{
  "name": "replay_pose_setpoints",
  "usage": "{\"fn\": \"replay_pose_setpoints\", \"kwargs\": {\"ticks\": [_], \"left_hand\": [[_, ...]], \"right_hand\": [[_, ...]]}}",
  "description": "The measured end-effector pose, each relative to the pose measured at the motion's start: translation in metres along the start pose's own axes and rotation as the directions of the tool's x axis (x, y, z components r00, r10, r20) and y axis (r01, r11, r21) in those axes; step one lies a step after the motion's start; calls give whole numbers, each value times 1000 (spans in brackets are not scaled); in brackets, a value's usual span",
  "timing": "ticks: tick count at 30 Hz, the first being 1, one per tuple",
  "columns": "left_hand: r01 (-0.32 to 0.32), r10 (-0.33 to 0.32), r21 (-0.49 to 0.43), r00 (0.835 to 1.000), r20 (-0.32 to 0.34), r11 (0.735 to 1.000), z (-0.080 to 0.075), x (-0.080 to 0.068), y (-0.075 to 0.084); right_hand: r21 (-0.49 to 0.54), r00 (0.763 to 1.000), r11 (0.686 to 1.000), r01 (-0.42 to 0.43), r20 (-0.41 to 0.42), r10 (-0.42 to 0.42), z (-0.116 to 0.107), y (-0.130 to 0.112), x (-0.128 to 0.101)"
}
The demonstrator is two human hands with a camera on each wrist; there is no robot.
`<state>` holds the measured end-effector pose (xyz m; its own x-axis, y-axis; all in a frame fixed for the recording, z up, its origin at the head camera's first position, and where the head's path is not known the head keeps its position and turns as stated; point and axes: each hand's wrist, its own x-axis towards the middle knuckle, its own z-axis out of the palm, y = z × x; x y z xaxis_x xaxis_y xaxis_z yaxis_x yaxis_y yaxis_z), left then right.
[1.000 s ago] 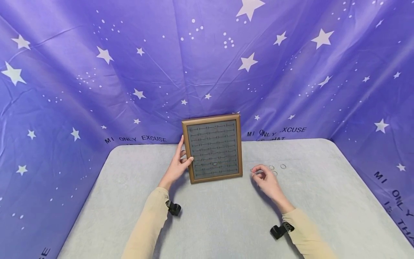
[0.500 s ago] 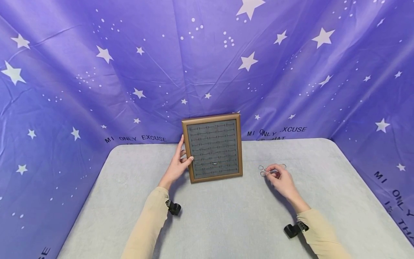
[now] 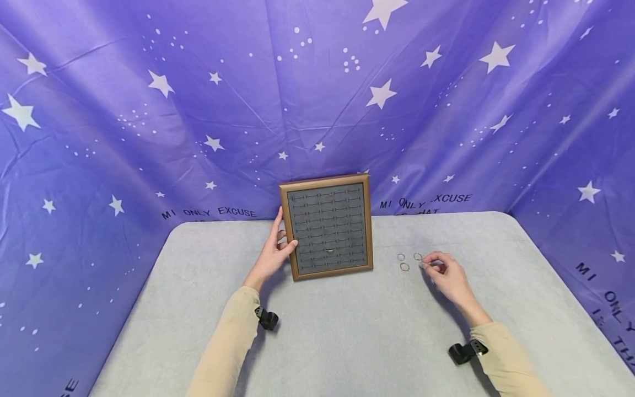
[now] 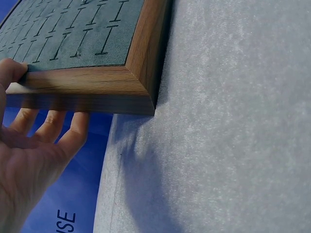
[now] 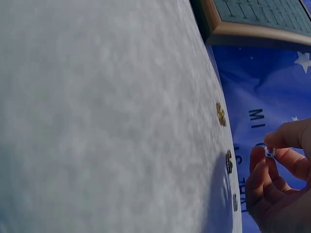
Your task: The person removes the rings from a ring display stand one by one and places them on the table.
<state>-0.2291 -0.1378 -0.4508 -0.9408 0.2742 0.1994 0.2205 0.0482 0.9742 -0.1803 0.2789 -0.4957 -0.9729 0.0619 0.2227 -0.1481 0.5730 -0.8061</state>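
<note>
In the head view a wooden-framed ring display tray (image 3: 368,220) with a dark slotted insert stands tilted up at the table's back. My left hand (image 3: 274,251) grips its left side, thumb on the front edge and the other fingers behind; the left wrist view shows this closely. A single ring (image 3: 329,250) sits in a lower slot. To the tray's right, my right hand (image 3: 450,280) is low by several loose rings. In the right wrist view it pinches a silvery ring (image 5: 270,152) between thumb and finger. Nearby lie a gold-coloured ring (image 3: 404,267) and a paler ring (image 3: 401,257).
The grey cloth-covered table (image 3: 337,331) spreads out in front of the tray. Directly behind it hangs a purple curtain (image 3: 238,110) with white stars and lettering, which also closes in both sides. Another ring (image 3: 418,257) lies just left of the right fingertips.
My right hand has moved rightward, away from the tray and along the loose rings, uncovering those on the left. My left hand and the tray have stayed in place.
</note>
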Motion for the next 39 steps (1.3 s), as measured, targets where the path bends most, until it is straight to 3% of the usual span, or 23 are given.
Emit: {"fn": "replay_pose_setpoints", "kwargs": {"ticks": [9,17,24,39], "left_hand": [[-4,4,-17,1000,6,1000,-1,1,-2],[-10,10,-14,1000,2,1000,0,1,-2],[-17,17,-22,1000,10,1000,0,1,-3],[-9,9,-14,1000,8,1000,0,0,-1]], "right_hand": [[-130,998,991,7,-56,-14,-11,11,2],[-239,996,969,-64,-73,48,-20,16,2],[-264,987,951,-158,-36,154,-25,22,4],[-277,984,944,-178,-29,177,-26,27,11]]}}
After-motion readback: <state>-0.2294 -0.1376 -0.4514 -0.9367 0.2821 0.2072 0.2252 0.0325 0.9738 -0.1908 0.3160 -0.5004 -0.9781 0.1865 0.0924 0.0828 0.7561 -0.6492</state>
